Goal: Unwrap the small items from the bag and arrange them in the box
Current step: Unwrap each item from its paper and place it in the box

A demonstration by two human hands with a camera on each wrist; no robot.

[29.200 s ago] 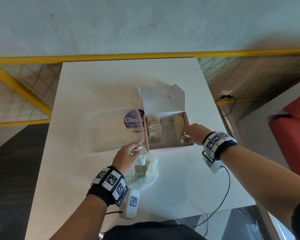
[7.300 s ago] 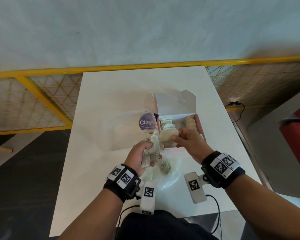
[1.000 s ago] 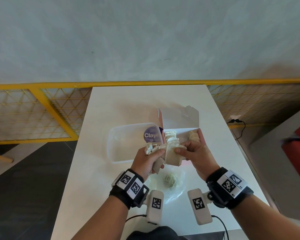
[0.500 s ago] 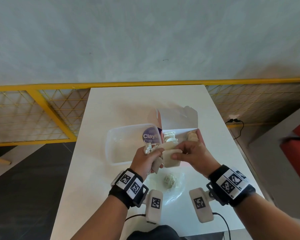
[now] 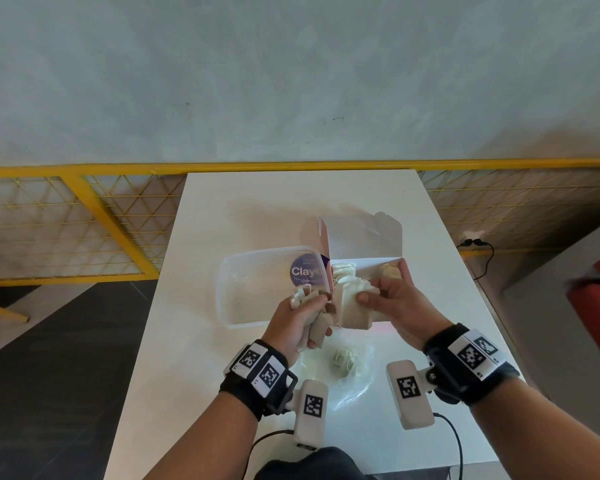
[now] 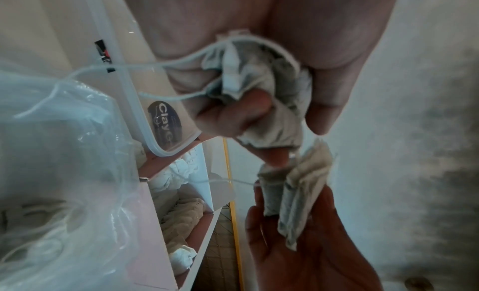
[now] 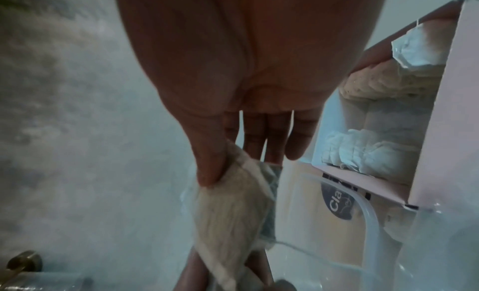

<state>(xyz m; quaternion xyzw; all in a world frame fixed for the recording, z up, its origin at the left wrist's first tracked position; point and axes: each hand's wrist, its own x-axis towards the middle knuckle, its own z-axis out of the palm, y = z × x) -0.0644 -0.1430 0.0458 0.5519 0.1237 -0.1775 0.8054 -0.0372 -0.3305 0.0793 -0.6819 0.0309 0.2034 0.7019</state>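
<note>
Mid-unwrapping above the table's [image 5: 201,258] middle: left hand [image 5: 297,323] clenched round a bunch of sachets [image 6: 261,86], right hand [image 5: 394,306] pinching one sachet [image 5: 352,306] by thumb and fingers, just before the open box [image 5: 364,261]. Likely next: freeing its string, then slotting it upright among those already boxed.

table [image 5: 222,209]: white | box [image 5: 364,237]: pale pink; pouches [image 5: 352,306]: beige | railing [image 5: 111,223]: yellow | wristbands [image 5: 257,372]: black-white squares
</note>
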